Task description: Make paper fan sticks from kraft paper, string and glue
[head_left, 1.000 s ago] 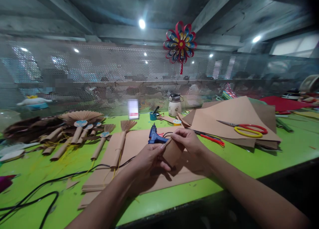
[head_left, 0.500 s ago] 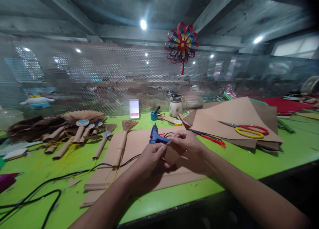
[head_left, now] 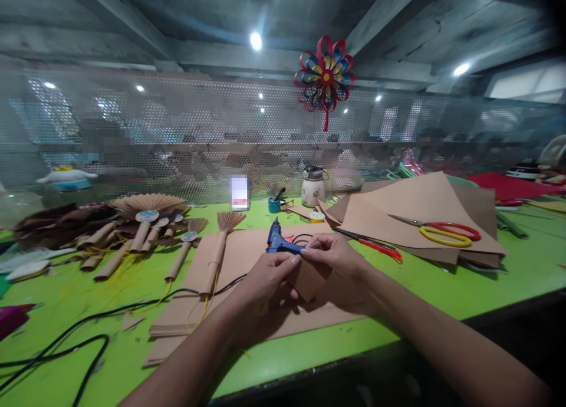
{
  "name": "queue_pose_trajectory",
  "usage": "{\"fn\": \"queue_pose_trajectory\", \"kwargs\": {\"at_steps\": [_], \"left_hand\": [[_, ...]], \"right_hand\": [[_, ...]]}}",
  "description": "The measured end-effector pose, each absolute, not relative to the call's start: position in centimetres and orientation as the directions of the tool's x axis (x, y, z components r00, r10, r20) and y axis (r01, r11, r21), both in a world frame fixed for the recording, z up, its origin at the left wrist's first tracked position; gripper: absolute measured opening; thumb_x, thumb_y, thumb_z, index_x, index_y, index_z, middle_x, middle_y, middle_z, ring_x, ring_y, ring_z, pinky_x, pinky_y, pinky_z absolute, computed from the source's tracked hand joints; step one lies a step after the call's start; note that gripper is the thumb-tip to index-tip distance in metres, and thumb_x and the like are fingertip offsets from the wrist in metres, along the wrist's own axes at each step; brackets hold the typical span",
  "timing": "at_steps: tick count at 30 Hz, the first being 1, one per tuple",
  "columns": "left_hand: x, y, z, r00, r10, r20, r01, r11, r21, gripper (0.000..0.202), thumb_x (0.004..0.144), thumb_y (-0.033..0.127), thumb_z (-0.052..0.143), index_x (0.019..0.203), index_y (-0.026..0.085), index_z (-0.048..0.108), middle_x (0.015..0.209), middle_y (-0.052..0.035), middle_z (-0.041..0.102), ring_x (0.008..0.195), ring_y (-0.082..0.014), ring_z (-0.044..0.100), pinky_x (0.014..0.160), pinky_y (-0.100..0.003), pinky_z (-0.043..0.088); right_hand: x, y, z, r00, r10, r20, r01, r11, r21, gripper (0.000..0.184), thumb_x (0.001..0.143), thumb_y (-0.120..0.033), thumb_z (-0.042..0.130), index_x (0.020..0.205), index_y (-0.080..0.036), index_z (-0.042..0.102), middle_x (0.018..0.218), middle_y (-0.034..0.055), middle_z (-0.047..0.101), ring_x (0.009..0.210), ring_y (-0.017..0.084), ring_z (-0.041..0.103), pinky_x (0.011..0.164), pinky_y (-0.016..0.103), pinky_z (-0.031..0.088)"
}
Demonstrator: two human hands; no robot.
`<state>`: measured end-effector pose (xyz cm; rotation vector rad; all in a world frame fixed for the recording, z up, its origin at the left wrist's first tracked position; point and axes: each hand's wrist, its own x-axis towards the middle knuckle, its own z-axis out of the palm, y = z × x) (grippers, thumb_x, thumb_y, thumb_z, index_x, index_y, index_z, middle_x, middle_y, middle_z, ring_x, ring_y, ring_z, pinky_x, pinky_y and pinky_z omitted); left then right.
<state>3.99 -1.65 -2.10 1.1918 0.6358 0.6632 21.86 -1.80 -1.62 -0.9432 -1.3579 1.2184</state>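
Between my two hands is a small piece of brown kraft paper (head_left: 312, 277), its upper edge pinched by both. My left hand (head_left: 275, 277) has thumb and fingers closed on the paper's left part. My right hand (head_left: 333, 255) grips the upper right edge, fingertips close to the left thumb. Just behind the hands lies a blue glue gun (head_left: 276, 240), its black cord running left. Underneath is a stack of kraft paper sheets (head_left: 177, 322). On the stack's left side rests a rolled paper handle with a pleated fan top (head_left: 215, 262) and yellow string.
Several paper fans (head_left: 145, 218) lie at the left near a black cable (head_left: 101, 315). Scissors (head_left: 446, 233) sit on large paper sheets (head_left: 389, 212) at the right, beside a red-handled tool (head_left: 380, 250). A phone (head_left: 239, 193), a teal pot (head_left: 274, 204) and a bottle (head_left: 313, 189) stand behind.
The paper between my hands has turned so more of its face shows. My fingertips have drawn slightly along its upper edge; the surroundings are unchanged apart from a slight view shift.
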Motion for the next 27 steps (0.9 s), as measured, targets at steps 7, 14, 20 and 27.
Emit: {"fn": "queue_pose_trajectory", "kwargs": {"at_steps": [7,14,20,27], "left_hand": [[4.11,-1.26,-2.5,0.617,0.787,-0.022,-0.038,0.058,0.998,0.031,0.081,0.046,0.059,0.074,0.016,0.054,0.056,0.0021,0.05,0.046,-0.0104,0.048,0.045,-0.023,0.042],[4.03,-0.65,-2.78,0.554,0.824,0.117,0.146,-0.235,0.961,0.033,0.084,0.045,0.052,0.068,0.016,0.055,0.053,0.0019,0.05,0.043,-0.0096,0.044,0.041,-0.02,0.031],[4.04,-0.64,-2.62,0.525,0.836,0.16,0.137,-0.268,0.954,0.035,0.083,0.042,0.055,0.061,0.016,0.052,0.051,0.002,0.049,0.044,-0.0093,0.043,0.042,-0.02,0.03],[3.75,-0.91,-2.5,0.58,0.814,0.031,0.035,-0.062,0.997,0.031,0.082,0.046,0.056,0.08,0.015,0.059,0.06,0.0,0.054,0.046,-0.0105,0.048,0.041,-0.02,0.031]], "right_hand": [[22.05,-1.62,-1.72,-0.158,0.964,0.212,-0.015,0.212,-0.977,0.03,0.064,-0.039,0.079,0.067,-0.014,0.063,0.062,-0.0006,0.058,0.056,0.011,0.051,0.053,0.023,0.038],[21.79,-2.02,-1.67,-0.228,0.963,0.145,-0.07,0.132,-0.989,0.034,0.069,-0.047,0.073,0.067,-0.016,0.061,0.066,0.003,0.06,0.059,0.015,0.055,0.052,0.027,0.041],[21.63,-1.98,-2.1,-0.163,0.978,0.134,-0.14,0.112,-0.984,0.034,0.066,-0.044,0.076,0.068,-0.016,0.059,0.06,-0.0004,0.056,0.053,0.013,0.052,0.051,0.027,0.04],[21.77,-1.49,-2.58,-0.145,0.968,0.205,-0.039,0.201,-0.979,0.034,0.066,-0.043,0.077,0.066,-0.014,0.061,0.062,-0.0004,0.054,0.056,0.011,0.047,0.051,0.024,0.037]]}}
